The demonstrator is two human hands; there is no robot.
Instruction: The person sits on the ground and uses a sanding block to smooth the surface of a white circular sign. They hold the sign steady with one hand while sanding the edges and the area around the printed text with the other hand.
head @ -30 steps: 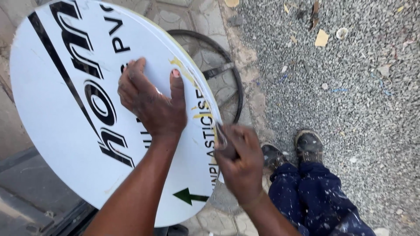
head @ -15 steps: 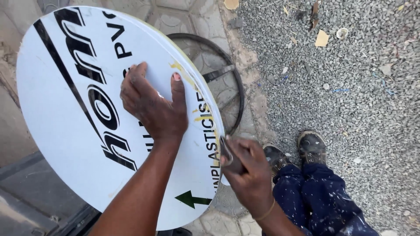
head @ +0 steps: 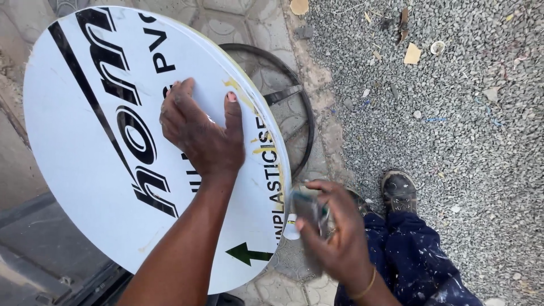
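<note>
On the white round sign board [head: 113,147], left hand [head: 198,133] lies flat, fingers spread, steadying it. At its right rim, right hand [head: 334,238] grips a small blurred tool [head: 309,207]. Yellow smears [head: 249,107] remain near that rim; I judge edge work unfinished.

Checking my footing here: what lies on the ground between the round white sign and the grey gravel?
In the head view, a dark metal ring lies on the patterned paving, partly hidden behind the round white sign, before the gravel begins.
</note>
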